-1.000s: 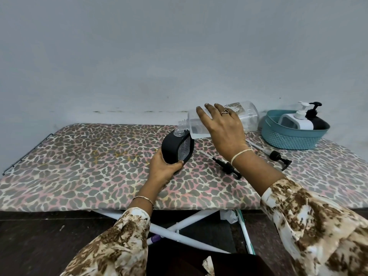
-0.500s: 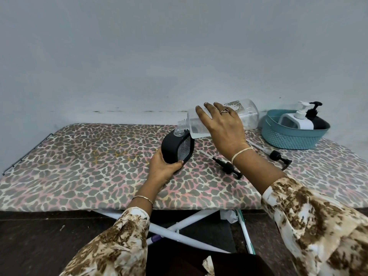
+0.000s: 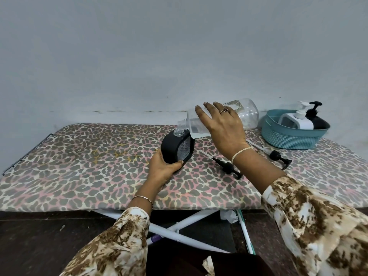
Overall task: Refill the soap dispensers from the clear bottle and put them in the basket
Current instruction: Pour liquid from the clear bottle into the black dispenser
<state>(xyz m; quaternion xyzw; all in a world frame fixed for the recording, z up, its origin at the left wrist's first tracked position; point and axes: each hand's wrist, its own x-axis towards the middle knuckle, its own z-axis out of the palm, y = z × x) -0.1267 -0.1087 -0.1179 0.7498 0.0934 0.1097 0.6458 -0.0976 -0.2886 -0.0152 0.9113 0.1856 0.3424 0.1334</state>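
Nearest me, my left hand [image 3: 162, 168] grips the lower end of the black dispenser [image 3: 175, 148], thumb across its front edge, propping it on the leopard-print table [image 3: 79, 156] with its open neck up and tipped a little to the right. Just beyond, my right hand [image 3: 223, 126] is wrapped over the clear bottle [image 3: 247, 114], which lies almost level with its threaded mouth right above the dispenser's neck. This is the pouring step. A little liquid seems to sit low in the bottle near its shoulder, but I cannot tell whether any is flowing. Next, I judge, the bottle's base needs raising slowly with mouth and neck kept lined up. Once the dispenser is full, I'd level the bottle and take a pump to screw on. Two loose black pumps lie right of the dispenser, one [image 3: 229, 168] near my wrist, the other [image 3: 278, 157] closer to the basket. Farthest off, at the table's right rear, the teal basket [image 3: 288, 136] holds a white dispenser [image 3: 296, 120] and another black one [image 3: 318, 121], both with pumps on.
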